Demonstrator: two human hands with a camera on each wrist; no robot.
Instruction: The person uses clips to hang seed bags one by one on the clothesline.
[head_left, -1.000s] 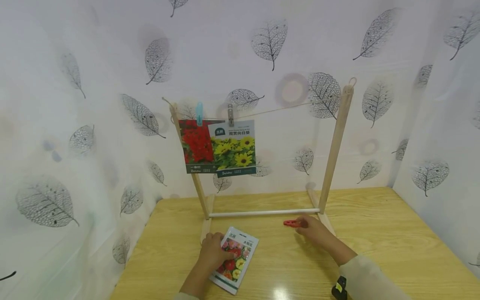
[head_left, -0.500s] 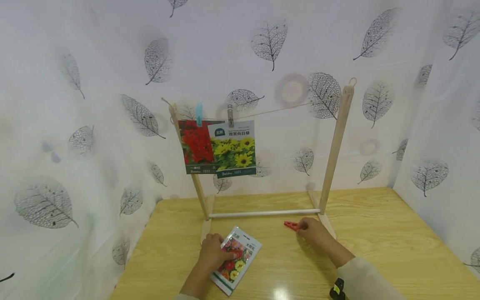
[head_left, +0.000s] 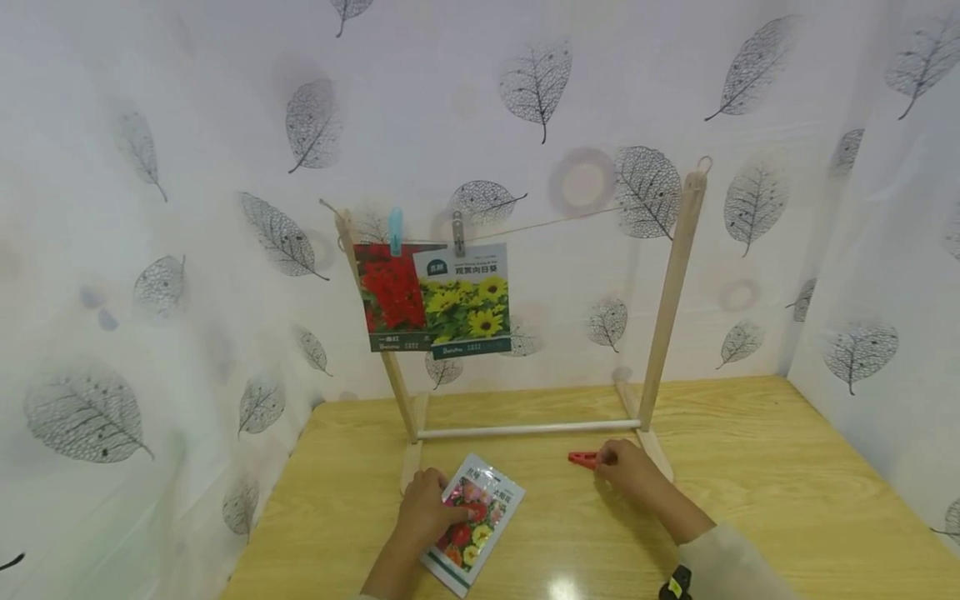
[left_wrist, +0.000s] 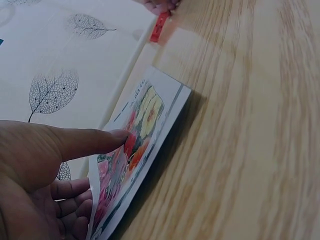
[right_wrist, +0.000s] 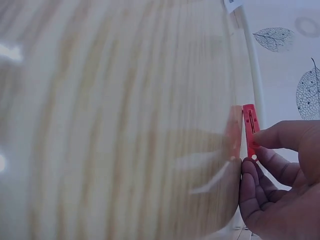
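Observation:
My left hand holds a flower seed packet by its left edge, thumb across the printed front and the other fingers behind. In the left wrist view the packet is tilted, with one long edge close over the table. A red clothespin is pinched between thumb and fingers of my right hand, low over the wood, in front of the rack's right foot. The right wrist view shows the clothespin pointing away from the fingertips, its reflection beside it on the glossy tabletop.
A wooden rack with a white crossbar stands at the back. From its string hang a red-flower packet on a blue clothespin and a sunflower packet on a grey clothespin, overlapping. Leaf-patterned sheeting surrounds the table.
The seed packet has turned slightly clockwise in my left hand, its top shifting right. My right hand has come slightly nearer with the red clothespin.

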